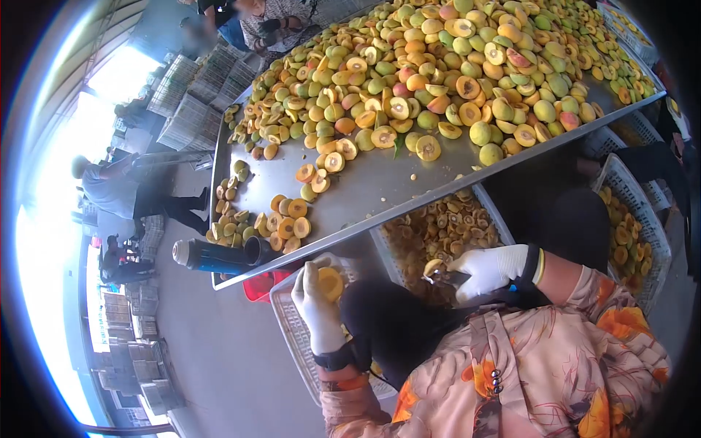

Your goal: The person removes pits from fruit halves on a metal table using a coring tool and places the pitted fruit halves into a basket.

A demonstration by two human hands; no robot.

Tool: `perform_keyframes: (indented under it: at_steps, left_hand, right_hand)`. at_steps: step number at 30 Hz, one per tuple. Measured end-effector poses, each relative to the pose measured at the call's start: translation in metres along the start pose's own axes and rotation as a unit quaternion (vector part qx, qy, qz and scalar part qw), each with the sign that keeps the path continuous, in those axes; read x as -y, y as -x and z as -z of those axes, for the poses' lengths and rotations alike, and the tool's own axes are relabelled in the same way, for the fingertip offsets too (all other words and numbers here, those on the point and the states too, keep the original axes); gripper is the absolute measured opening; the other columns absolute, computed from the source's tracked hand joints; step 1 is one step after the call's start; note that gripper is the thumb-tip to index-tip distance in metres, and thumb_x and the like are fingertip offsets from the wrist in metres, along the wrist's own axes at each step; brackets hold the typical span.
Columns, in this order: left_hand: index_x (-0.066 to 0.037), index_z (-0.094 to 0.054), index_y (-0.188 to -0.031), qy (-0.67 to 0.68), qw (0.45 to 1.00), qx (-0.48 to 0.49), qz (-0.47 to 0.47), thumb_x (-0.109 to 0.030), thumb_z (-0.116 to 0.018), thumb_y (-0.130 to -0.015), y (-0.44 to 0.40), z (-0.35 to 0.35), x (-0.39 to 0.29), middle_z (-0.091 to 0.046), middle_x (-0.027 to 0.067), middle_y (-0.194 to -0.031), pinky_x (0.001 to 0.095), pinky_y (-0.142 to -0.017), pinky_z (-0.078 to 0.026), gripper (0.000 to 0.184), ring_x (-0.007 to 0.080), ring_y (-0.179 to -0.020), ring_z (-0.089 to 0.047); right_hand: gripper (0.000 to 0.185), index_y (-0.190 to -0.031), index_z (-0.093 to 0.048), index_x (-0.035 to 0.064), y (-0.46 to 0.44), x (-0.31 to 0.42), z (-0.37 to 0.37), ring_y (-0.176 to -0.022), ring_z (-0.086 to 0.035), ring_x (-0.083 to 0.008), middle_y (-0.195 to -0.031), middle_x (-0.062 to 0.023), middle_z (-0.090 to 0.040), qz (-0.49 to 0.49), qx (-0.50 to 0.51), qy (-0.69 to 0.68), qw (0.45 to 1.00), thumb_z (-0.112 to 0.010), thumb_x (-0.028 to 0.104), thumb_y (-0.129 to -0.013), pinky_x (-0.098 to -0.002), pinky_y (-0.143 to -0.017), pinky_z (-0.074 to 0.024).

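My left hand, in a white glove, is closed around a yellow peach half above a white plastic crate. In my right hand, also gloved, is a dark-handled pitting tool with a metal end. A cut bit of peach sits at the tool's tip; whether it holds a stone I cannot tell. Under that hand stands a second crate filled with pits and fruit scraps. Beyond both hands, a heap of halved peaches covers much of the metal table.
A blue bottle lies at the table's near left corner, beside a red container. Another crate of peach halves stands at right. Other people and stacked crates are farther off.
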State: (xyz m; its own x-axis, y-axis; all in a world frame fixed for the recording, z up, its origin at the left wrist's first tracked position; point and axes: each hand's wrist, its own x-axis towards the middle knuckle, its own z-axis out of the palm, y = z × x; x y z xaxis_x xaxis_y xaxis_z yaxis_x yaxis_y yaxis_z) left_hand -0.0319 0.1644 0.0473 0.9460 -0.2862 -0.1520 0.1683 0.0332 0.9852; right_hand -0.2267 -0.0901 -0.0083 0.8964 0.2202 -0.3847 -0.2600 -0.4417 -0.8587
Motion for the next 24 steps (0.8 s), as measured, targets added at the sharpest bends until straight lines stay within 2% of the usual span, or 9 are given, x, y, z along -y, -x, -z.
perform_keyframes:
  at_steps: [2,3,5,8,11,14,18,21,24]
  left_hand:
    - [0.006,-0.071,-0.104,-0.245,0.968,0.033,-0.05,-0.027,-0.064,-0.098,-0.016,0.048,0.008,-0.073,0.0151,-0.095,0.0374,-0.08,-0.055,0.034,0.026,-0.086,-0.069]
    - [0.005,-0.071,-0.106,-0.363,0.925,-0.009,-0.115,-0.025,-0.065,-0.097,-0.034,0.07,0.021,-0.073,0.0156,-0.098,0.038,-0.082,-0.054,0.032,0.0267,-0.088,-0.069]
    - [0.003,-0.07,-0.112,-0.575,0.78,-0.093,-0.23,-0.022,-0.067,-0.095,-0.071,0.109,0.046,-0.072,0.0166,-0.103,0.0392,-0.086,-0.053,0.031,0.028,-0.092,-0.069]
    - [-0.004,-0.07,-0.113,-0.546,0.809,-0.062,-0.208,-0.025,-0.068,-0.092,-0.129,0.086,0.031,-0.068,0.019,-0.108,0.047,-0.088,-0.052,0.03,0.0373,-0.096,-0.066]
    - [-0.006,-0.069,-0.118,-0.642,0.749,-0.012,-0.164,-0.04,-0.065,-0.092,-0.191,0.066,0.034,-0.067,0.0221,-0.116,0.0483,-0.09,-0.052,0.042,0.0389,-0.104,-0.067]
    - [-0.008,-0.067,-0.121,-0.722,0.691,0.022,-0.023,-0.051,-0.064,-0.089,-0.226,0.048,0.045,-0.068,0.0225,-0.116,0.0495,-0.09,-0.053,0.054,0.0395,-0.107,-0.068]
    - [-0.007,-0.064,-0.118,-0.675,0.733,0.01,-0.08,-0.043,-0.072,-0.085,-0.229,0.042,0.058,-0.069,0.0226,-0.115,0.0509,-0.09,-0.052,0.05,0.0403,-0.107,-0.067]
    - [-0.006,-0.063,-0.116,-0.645,0.763,0.014,-0.044,-0.035,-0.075,-0.083,-0.228,0.027,0.061,-0.071,0.0226,-0.11,0.0509,-0.09,-0.052,0.046,0.041,-0.105,-0.068]
    - [-0.005,-0.065,-0.118,-0.552,0.805,0.0,-0.218,-0.028,-0.075,-0.082,-0.211,0.02,0.067,-0.073,0.0196,-0.103,0.0448,-0.086,-0.054,0.044,0.0339,-0.098,-0.071]
  right_hand:
    - [0.033,-0.101,-0.069,-0.0006,0.002,-0.03,-0.006,-0.089,-0.07,-0.0411,-0.093,-0.0264,-0.07,-0.037,-0.033,0.145,0.988,-0.061,0.026,-0.083,-0.0499,-0.079,-0.0531]
    - [0.031,-0.099,-0.068,0.0003,0.002,-0.036,-0.006,-0.091,-0.069,-0.041,-0.095,-0.0251,-0.071,-0.066,-0.028,0.182,0.981,-0.06,0.026,-0.084,-0.0507,-0.08,-0.0534]
    - [0.031,-0.098,-0.066,0.0003,-0.002,-0.048,-0.008,-0.092,-0.069,-0.0423,-0.096,-0.0251,-0.071,-0.064,-0.058,0.188,0.978,-0.06,0.027,-0.084,-0.0522,-0.081,-0.053]
    - [0.033,-0.1,-0.065,-0.0001,-0.008,-0.047,-0.003,-0.092,-0.068,-0.0436,-0.096,-0.0259,-0.07,-0.047,-0.069,0.195,0.977,-0.059,0.028,-0.084,-0.0525,-0.082,-0.053]
    - [0.039,-0.104,-0.064,0.0008,-0.02,-0.037,0.007,-0.093,-0.068,-0.0445,-0.095,-0.0262,-0.07,-0.098,-0.074,0.158,0.98,-0.061,0.035,-0.086,-0.0528,-0.083,-0.0529]
    - [0.039,-0.105,-0.064,0.0021,-0.021,-0.04,0.006,-0.092,-0.068,-0.0451,-0.095,-0.0265,-0.07,-0.108,-0.083,0.158,0.978,-0.061,0.036,-0.087,-0.0532,-0.083,-0.053]
    - [0.039,-0.107,-0.063,0.0023,-0.025,-0.04,0.005,-0.093,-0.068,-0.046,-0.094,-0.0278,-0.07,-0.105,-0.064,0.155,0.98,-0.059,0.036,-0.088,-0.0542,-0.084,-0.0527]
    - [0.04,-0.109,-0.062,0.0014,-0.026,-0.031,0.006,-0.094,-0.067,-0.0468,-0.095,-0.0283,-0.07,-0.093,-0.074,0.151,0.981,-0.059,0.036,-0.089,-0.0548,-0.084,-0.0523]
    - [0.039,-0.106,-0.06,0.0006,-0.024,-0.031,0.003,-0.09,-0.067,-0.0481,-0.09,-0.0288,-0.07,-0.079,-0.122,0.15,0.978,-0.062,0.035,-0.088,-0.0558,-0.082,-0.052]
